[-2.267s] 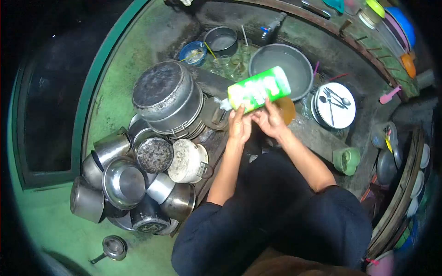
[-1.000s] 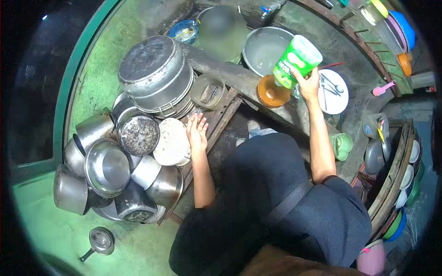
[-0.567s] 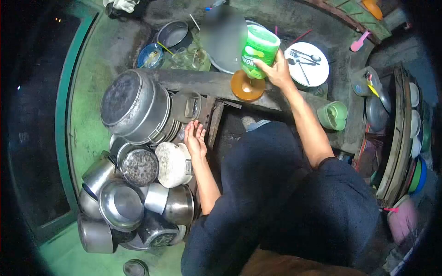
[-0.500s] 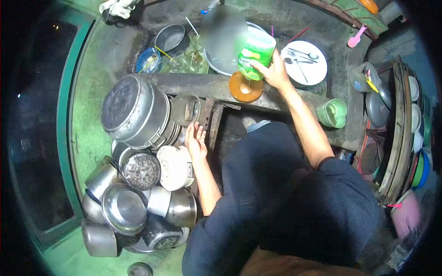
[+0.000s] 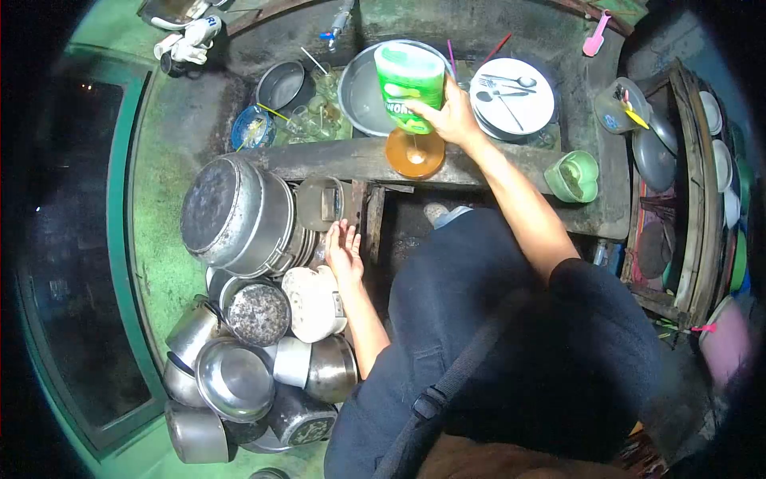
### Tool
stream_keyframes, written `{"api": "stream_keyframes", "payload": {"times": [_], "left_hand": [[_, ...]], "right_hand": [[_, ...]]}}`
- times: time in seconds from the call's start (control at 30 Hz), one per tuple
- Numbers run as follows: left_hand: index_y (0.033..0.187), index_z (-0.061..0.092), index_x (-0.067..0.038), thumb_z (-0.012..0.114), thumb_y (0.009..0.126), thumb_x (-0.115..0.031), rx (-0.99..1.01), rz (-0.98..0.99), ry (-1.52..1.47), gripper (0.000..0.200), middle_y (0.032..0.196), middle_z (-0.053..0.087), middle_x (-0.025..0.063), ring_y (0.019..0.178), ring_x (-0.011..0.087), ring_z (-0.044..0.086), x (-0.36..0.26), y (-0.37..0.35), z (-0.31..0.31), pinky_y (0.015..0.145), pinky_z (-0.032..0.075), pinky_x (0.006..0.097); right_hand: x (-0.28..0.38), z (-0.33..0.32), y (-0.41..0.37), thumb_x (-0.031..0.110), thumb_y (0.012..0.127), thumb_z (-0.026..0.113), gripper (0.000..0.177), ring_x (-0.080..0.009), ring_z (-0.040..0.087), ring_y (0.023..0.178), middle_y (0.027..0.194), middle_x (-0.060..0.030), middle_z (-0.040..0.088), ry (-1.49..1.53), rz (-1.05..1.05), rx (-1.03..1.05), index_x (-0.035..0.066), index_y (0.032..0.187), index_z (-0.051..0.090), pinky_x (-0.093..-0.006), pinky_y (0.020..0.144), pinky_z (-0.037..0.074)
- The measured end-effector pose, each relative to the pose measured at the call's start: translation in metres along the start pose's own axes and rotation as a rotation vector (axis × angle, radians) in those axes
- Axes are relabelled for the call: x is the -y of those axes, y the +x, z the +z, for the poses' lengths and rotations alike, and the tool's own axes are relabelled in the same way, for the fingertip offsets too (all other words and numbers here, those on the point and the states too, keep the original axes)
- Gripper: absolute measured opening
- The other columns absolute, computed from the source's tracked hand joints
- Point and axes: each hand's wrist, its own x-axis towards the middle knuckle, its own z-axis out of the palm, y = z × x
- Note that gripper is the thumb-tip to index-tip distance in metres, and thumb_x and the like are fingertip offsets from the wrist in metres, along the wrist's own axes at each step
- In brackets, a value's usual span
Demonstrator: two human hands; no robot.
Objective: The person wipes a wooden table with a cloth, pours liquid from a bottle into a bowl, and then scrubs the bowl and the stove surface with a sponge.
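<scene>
In my right hand (image 5: 453, 116) is a green dish soap pouch (image 5: 408, 84) with white lettering, gripped by its side. The pouch hangs above a small orange bowl (image 5: 415, 158) on the concrete ledge, and a thin stream seems to run from its lower end to a pale patch in the bowl. My left hand (image 5: 344, 254) is empty, palm up with its fingers stretched out. It is beside the stacked pots, just below a clear container (image 5: 321, 206) and above a whitish pot (image 5: 311, 303).
Behind the ledge stand a large metal basin (image 5: 359, 100), dirty glasses (image 5: 315, 120), a blue bowl (image 5: 254, 128) and white plates (image 5: 511, 72) with cutlery. A green heart-shaped container (image 5: 576, 177) is at right. Blackened pots (image 5: 239, 211) pile up at left; a wooden rack (image 5: 690, 184) stands at right.
The view has shifted slightly. The pouch stands more upright in my right hand, still above the orange bowl. My left hand keeps its place by the pots.
</scene>
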Motion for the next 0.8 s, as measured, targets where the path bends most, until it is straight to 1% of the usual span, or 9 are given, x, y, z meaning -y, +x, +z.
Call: {"api": "stream_keyframes", "payload": {"times": [0.27,0.4,0.43,0.47,0.53,0.6,0.67,0.73,0.8], "left_hand": [[0.116,0.053,-0.009,0.057,0.092,-0.024,-0.017,-0.017,-0.013,0.029,0.111,0.062,0.0056,0.099,0.0209,0.056,-0.001,0.007,-0.017,0.087,0.042,0.0366],[0.115,0.053,-0.009,0.056,0.092,-0.024,-0.033,-0.015,-0.015,0.028,0.110,0.062,0.0049,0.097,0.0199,0.057,-0.006,0.007,-0.015,0.086,0.043,0.0359],[0.115,0.053,-0.009,0.056,0.092,-0.023,-0.035,-0.017,-0.017,0.028,0.110,0.062,0.0049,0.097,0.0198,0.057,-0.006,0.007,-0.015,0.086,0.043,0.0359],[0.115,0.053,-0.009,0.056,0.092,-0.023,-0.035,-0.020,-0.017,0.028,0.110,0.062,0.0049,0.097,0.0198,0.057,-0.005,0.007,-0.014,0.086,0.043,0.0359],[0.116,0.053,-0.008,0.056,0.092,-0.023,-0.025,-0.025,-0.012,0.029,0.111,0.062,0.0053,0.098,0.0199,0.057,-0.004,0.007,-0.013,0.086,0.044,0.0359],[0.117,0.052,-0.008,0.056,0.092,-0.023,-0.028,-0.037,-0.021,0.029,0.111,0.062,0.0054,0.097,0.0200,0.057,-0.001,0.008,-0.015,0.086,0.044,0.0359],[0.117,0.052,-0.008,0.056,0.092,-0.023,-0.028,-0.049,-0.026,0.030,0.111,0.062,0.0056,0.097,0.0200,0.057,-0.001,0.010,-0.014,0.086,0.044,0.0359],[0.118,0.052,-0.008,0.056,0.092,-0.023,-0.051,-0.058,-0.013,0.030,0.112,0.062,0.0059,0.098,0.0202,0.057,0.000,0.012,-0.011,0.086,0.044,0.0355],[0.118,0.052,-0.008,0.056,0.092,-0.023,-0.040,-0.056,-0.008,0.030,0.113,0.061,0.0061,0.098,0.0205,0.057,-0.002,0.012,-0.008,0.086,0.044,0.0357]], "right_hand": [[0.004,0.009,0.007,0.019,0.077,0.075,0.057,-0.0172,0.062,0.099,0.109,-0.0114,0.065,0.004,-0.062,-0.014,0.002,0.125,0.049,-0.0326,0.088,0.048],[0.001,0.013,0.009,0.022,0.076,0.076,0.057,-0.0177,0.062,0.100,0.106,-0.0111,0.067,-0.021,-0.005,-0.008,0.003,0.124,0.051,-0.0329,0.088,0.048],[0.000,0.014,0.008,0.025,0.074,0.077,0.059,-0.0273,0.064,0.100,0.108,-0.0186,0.065,-0.004,-0.045,0.012,0.001,0.122,0.052,-0.0380,0.086,0.049],[0.001,0.013,0.008,0.025,0.074,0.077,0.059,-0.0273,0.064,0.100,0.108,-0.0186,0.065,-0.006,-0.044,0.013,0.001,0.122,0.052,-0.0380,0.086,0.049],[-0.001,0.011,0.010,0.019,0.077,0.076,0.054,-0.0159,0.062,0.098,0.106,-0.0108,0.066,0.013,0.028,0.023,0.001,0.122,0.051,-0.0322,0.087,0.049],[-0.004,0.012,0.012,0.019,0.077,0.076,0.054,-0.0159,0.062,0.096,0.105,-0.0103,0.067,0.017,-0.059,-0.014,0.001,0.122,0.052,-0.0320,0.086,0.049],[-0.001,0.012,0.008,0.027,0.073,0.078,0.061,-0.0254,0.065,0.098,0.106,-0.0172,0.066,0.074,0.021,0.020,0.001,0.121,0.052,-0.0366,0.083,0.050],[-0.002,0.016,0.007,0.028,0.072,0.078,0.061,-0.0244,0.065,0.098,0.107,-0.0165,0.066,-0.003,-0.021,-0.015,0.001,0.120,0.053,-0.0360,0.084,0.050],[0.004,0.015,0.008,0.020,0.076,0.077,0.054,-0.0166,0.063,0.096,0.104,-0.0114,0.067,-0.060,0.013,-0.030,0.002,0.121,0.053,-0.0320,0.084,0.050]]}}
